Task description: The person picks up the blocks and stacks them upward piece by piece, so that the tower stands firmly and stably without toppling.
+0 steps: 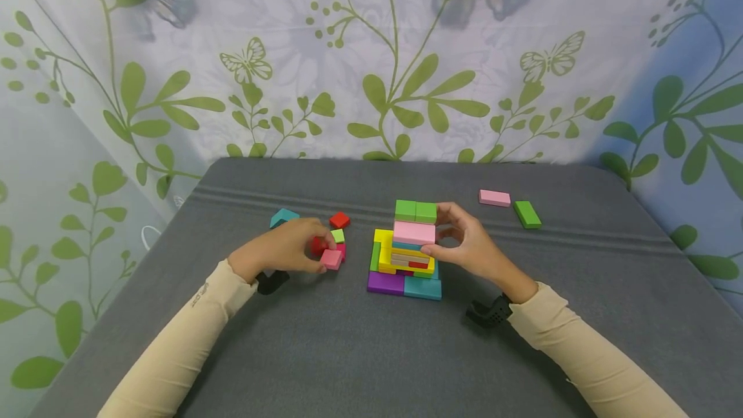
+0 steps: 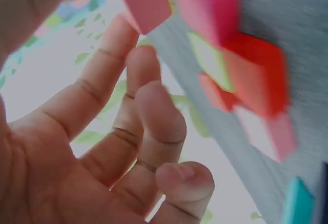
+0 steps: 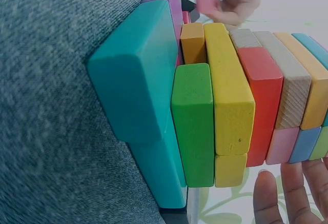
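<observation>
My left hand point(image 1: 290, 245) pinches a small pink block point(image 1: 331, 259) between thumb and fingertips, close above the cloth. In the left wrist view the pink block point(image 2: 144, 1) shows at the fingertips, the other fingers loosely bent. At the centre stands a stacked tower of coloured blocks point(image 1: 415, 233), with purple and teal at the bottom and two green blocks point(image 1: 416, 211) on top. My right hand point(image 1: 473, 245) is at the tower's upper right side, its thumb by the pink layer and its fingertips by the green block. The right wrist view shows these fingers point(image 3: 294, 196) at the layered blocks.
Near my left hand lie loose blocks: a red block point(image 1: 340, 219), a light green block point(image 1: 338, 236) and a teal block point(image 1: 284, 217). A pink block point(image 1: 495, 198) and a green block point(image 1: 527, 215) lie at the back right. Grey cloth point(image 1: 360, 353) covers the table; a patterned curtain hangs behind.
</observation>
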Tool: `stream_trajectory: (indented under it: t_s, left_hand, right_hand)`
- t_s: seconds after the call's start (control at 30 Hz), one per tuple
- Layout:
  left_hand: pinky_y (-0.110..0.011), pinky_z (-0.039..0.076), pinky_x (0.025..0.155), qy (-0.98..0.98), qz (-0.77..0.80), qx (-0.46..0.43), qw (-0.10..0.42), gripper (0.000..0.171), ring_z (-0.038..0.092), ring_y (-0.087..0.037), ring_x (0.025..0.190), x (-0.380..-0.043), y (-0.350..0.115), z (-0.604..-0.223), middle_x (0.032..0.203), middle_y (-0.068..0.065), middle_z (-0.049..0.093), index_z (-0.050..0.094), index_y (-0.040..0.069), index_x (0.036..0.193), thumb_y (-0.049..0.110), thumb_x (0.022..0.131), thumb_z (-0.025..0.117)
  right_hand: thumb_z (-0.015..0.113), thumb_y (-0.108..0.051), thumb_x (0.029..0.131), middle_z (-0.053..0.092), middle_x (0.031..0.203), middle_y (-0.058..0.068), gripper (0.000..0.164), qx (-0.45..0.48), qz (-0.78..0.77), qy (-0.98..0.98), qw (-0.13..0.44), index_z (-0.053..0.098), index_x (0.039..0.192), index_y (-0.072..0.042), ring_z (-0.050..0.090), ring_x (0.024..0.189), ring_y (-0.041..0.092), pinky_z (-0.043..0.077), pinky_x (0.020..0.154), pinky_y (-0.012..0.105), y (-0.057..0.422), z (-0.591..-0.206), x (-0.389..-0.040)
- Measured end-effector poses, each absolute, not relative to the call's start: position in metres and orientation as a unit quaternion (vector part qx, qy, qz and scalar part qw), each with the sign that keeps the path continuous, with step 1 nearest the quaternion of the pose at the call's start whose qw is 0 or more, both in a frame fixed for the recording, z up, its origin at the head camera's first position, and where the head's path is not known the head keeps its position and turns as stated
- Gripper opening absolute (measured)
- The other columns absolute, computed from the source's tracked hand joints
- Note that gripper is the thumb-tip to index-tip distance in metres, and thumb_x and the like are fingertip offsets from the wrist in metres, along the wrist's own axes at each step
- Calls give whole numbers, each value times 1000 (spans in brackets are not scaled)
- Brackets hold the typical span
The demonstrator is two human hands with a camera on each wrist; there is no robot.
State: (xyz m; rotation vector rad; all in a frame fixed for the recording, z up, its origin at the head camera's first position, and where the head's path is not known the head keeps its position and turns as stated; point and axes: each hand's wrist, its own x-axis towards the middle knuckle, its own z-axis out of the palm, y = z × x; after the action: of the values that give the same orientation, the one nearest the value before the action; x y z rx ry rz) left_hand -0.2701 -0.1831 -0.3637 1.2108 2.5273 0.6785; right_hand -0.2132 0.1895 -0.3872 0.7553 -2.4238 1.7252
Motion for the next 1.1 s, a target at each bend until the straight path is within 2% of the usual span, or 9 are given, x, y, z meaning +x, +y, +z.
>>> stream_trajectory:
  t_s: [0.1, 0.3, 0.4, 0.5, 0.63, 0.8, 0.97, 1.1]
  left_hand:
    - [-36, 54, 80, 862, 254, 421, 125, 27, 62, -24, 93, -268, -174, -355, 108, -2, 69, 74, 7, 116, 14, 92, 83]
    - [-47, 58, 84, 837, 303, 443, 107, 27, 65, -29, 100, -264, -155, -341, 109, 2, 71, 71, 9, 119, 15, 95, 83]
    - [-50, 58, 86, 826, 318, 457, 90, 29, 64, -27, 100, -262, -146, -335, 113, 1, 72, 72, 8, 122, 15, 97, 83]
    - [-46, 56, 90, 817, 332, 467, 68, 31, 62, -20, 101, -261, -137, -331, 119, 0, 73, 72, 8, 125, 16, 98, 83]
    - [-38, 54, 88, 806, 349, 478, 26, 34, 60, -15, 100, -259, -126, -329, 121, -1, 73, 73, 7, 127, 17, 96, 85]
    - [-35, 52, 81, 794, 349, 498, -25, 37, 59, -15, 97, -255, -113, -329, 118, -3, 75, 75, 5, 126, 16, 93, 87]
    - [-36, 55, 86, 799, 321, 504, -68, 40, 61, -17, 98, -252, -104, -331, 119, -3, 77, 76, 5, 126, 18, 91, 90]
    - [-38, 56, 86, 804, 309, 502, -84, 38, 62, -21, 100, -250, -100, -334, 119, -4, 78, 78, 7, 124, 20, 91, 91]
  right_hand:
    - [84, -2, 91, 66, 126, 20, 58, 245, 561, -790, 35, 55, 140, 10, 62, 112, 15, 56, 96, 26, 189, -388, -214]
    - [84, -4, 92, 66, 126, 20, 58, 247, 561, -789, 33, 54, 140, 10, 63, 111, 15, 57, 95, 27, 190, -387, -214]
    - [84, -4, 92, 66, 127, 20, 58, 247, 561, -789, 32, 54, 141, 10, 63, 112, 15, 57, 95, 27, 190, -387, -214]
    - [84, -4, 92, 66, 127, 21, 58, 247, 562, -789, 33, 54, 140, 10, 63, 112, 14, 57, 95, 27, 189, -387, -213]
    - [84, -5, 92, 66, 126, 20, 58, 250, 564, -786, 36, 55, 140, 10, 63, 111, 14, 57, 94, 27, 189, -387, -214]
    - [85, -8, 93, 66, 126, 18, 59, 254, 567, -783, 36, 54, 140, 10, 63, 111, 13, 57, 95, 27, 190, -388, -214]
    - [84, -8, 94, 66, 126, 17, 58, 260, 567, -781, 38, 54, 140, 11, 63, 112, 12, 56, 95, 25, 190, -389, -214]
    - [84, -7, 94, 67, 125, 15, 57, 263, 569, -778, 41, 54, 139, 11, 63, 111, 12, 56, 94, 24, 190, -389, -214]
